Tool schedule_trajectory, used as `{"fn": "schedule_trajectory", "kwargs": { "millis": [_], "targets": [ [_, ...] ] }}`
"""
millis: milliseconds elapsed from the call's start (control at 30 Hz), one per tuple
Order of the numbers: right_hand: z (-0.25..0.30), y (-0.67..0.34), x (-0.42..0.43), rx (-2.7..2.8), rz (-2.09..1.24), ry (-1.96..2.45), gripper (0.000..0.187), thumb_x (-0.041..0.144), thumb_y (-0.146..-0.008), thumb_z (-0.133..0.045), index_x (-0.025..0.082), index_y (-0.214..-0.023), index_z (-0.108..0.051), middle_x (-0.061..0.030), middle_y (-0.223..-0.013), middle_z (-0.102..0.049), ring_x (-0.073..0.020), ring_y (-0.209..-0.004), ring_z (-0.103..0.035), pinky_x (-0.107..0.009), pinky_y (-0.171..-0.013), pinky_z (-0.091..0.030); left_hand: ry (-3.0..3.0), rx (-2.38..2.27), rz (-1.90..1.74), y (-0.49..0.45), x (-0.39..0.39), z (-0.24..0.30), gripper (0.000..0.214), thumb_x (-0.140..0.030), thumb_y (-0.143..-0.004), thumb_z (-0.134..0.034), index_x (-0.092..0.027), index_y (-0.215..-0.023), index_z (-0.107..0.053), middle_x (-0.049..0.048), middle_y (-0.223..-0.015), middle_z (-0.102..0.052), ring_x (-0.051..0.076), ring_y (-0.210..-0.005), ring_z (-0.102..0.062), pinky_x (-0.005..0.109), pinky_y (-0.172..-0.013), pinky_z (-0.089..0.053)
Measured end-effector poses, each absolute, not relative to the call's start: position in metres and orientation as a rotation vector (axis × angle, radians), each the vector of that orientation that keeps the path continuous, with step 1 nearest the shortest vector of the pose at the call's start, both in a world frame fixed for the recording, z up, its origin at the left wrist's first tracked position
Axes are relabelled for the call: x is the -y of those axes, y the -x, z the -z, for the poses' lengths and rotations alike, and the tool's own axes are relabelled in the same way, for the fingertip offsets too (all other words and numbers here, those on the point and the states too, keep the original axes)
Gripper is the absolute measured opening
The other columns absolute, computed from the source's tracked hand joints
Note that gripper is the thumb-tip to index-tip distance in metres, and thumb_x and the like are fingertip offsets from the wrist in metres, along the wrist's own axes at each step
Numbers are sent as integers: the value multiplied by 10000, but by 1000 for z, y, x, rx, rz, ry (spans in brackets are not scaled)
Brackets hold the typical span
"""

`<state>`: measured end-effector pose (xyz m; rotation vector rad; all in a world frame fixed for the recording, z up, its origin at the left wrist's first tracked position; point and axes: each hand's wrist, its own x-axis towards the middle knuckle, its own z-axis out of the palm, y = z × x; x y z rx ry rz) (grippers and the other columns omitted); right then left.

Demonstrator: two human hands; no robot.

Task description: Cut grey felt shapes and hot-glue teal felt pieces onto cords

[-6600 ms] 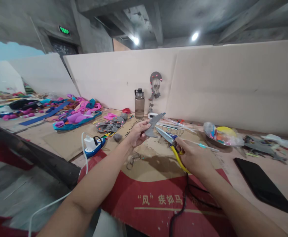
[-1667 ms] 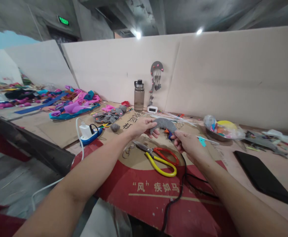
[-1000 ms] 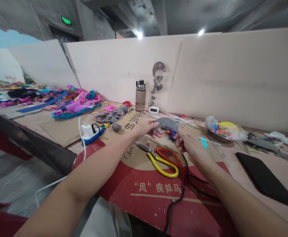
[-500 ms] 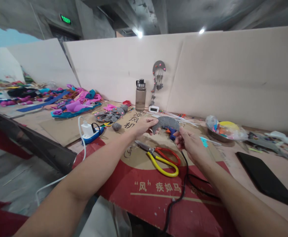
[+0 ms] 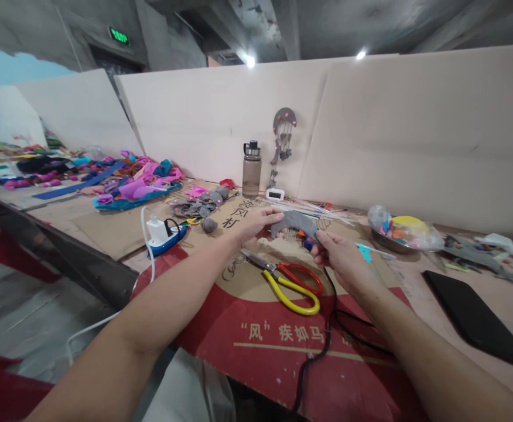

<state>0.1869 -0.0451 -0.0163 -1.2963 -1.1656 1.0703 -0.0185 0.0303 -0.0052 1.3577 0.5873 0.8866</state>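
Observation:
A grey felt crescent [image 5: 295, 220] is stretched between my two hands above the cardboard. My left hand [image 5: 259, 224] pinches its left tip, and my right hand [image 5: 330, 247] grips the right tip. Below them lie scissors [image 5: 288, 280] with one red and one yellow handle. Partly hidden behind the crescent and my right fingers is a blue and orange tool [image 5: 308, 240] with a black cord. A finished-looking grey crescent hanging with pink dots and strings [image 5: 284, 117] is up against the back board.
A water bottle [image 5: 251, 170] and small white clock [image 5: 274, 194] stand at the back. On the left are a power strip [image 5: 166, 237], grey yarn ball [image 5: 208, 225] and colourful felt pile [image 5: 137, 181]. A bowl [image 5: 397, 237] and black phone-like slab [image 5: 478, 316] lie right.
Both hands still hold the felt crescent. It sits slightly lower and its right end has dipped a little, with my right hand shifted slightly down. The view has moved marginally.

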Motion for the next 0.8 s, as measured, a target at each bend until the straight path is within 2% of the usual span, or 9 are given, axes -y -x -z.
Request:
{"fn": "schedule_trajectory", "kwargs": {
  "millis": [100,167,267,333,433,533,600,700,800],
  "targets": [
    [15,-185,46,1158,-1106,1300,157,315,-852,-584,173,-788,-564,26,-603,-606,-64,-440,-516,-166,-424,-398,-1336,-567,-913,19,-29,3,448,-307,-807,-684,-148,-1202,-544,11,-659,-642,75,-447,-534,160,-401,-346],
    [14,-184,46,1129,-1125,1276,96,258,-832,-610,177,-852,-564,34,-600,-609,-58,-438,-511,-152,-423,-395,-1326,-531,-913,20,-28,1,451,-315,-824,-656,-138,-1224,-545,23,-668,-644,83,-465,-544,169,-415,-351],
    [11,-184,47,1065,-1240,1203,152,218,-798,-653,183,-913,-559,51,-567,-586,-49,-424,-482,-133,-416,-382,-1287,-392,-861,21,-25,-3,446,-402,-836,-616,-116,-1177,-589,72,-756,-671,123,-565,-604,212,-496,-426],
    [8,-184,48,1053,-1390,1121,211,227,-769,-700,185,-921,-559,58,-554,-567,-43,-414,-455,-127,-401,-364,-1274,-287,-861,22,-23,-5,462,-410,-793,-658,-119,-1149,-613,81,-825,-675,141,-645,-628,238,-573,-459],
    [6,-181,53,1051,-1603,984,298,260,-715,-772,181,-913,-564,59,-563,-558,-34,-414,-428,-124,-387,-341,-1348,-284,-965,20,-23,-3,445,-357,-709,-764,-124,-1070,-649,27,-781,-632,94,-627,-570,219,-606,-424],
    [9,-176,58,1064,-1694,928,325,280,-704,-793,185,-908,-558,55,-577,-567,-32,-417,-427,-126,-393,-345,-1459,-394,-1042,16,-24,2,365,-375,-672,-809,-115,-870,-648,-19,-703,-565,57,-596,-498,196,-589,-379],
    [11,-172,60,1122,-1694,986,281,284,-746,-759,191,-924,-562,41,-597,-593,-47,-419,-454,-142,-395,-364,-1469,-418,-1059,14,-25,4,372,-406,-671,-806,-124,-788,-595,-17,-717,-572,69,-633,-519,199,-613,-398],
    [12,-170,59,1179,-1548,1139,139,293,-861,-632,183,-930,-583,5,-647,-635,-75,-460,-526,-162,-406,-391,-1449,-443,-1059,13,-27,6,389,-445,-709,-768,-155,-842,-546,-19,-712,-593,83,-614,-538,206,-594,-415],
    [9,-175,55,1074,-1370,1137,231,349,-958,-463,173,-916,-607,-10,-687,-637,-82,-517,-567,-169,-434,-413,-1503,-520,-1057,14,-30,8,387,-457,-741,-730,-168,-929,-554,-36,-662,-576,74,-533,-493,187,-520,-364]
  ]
}}
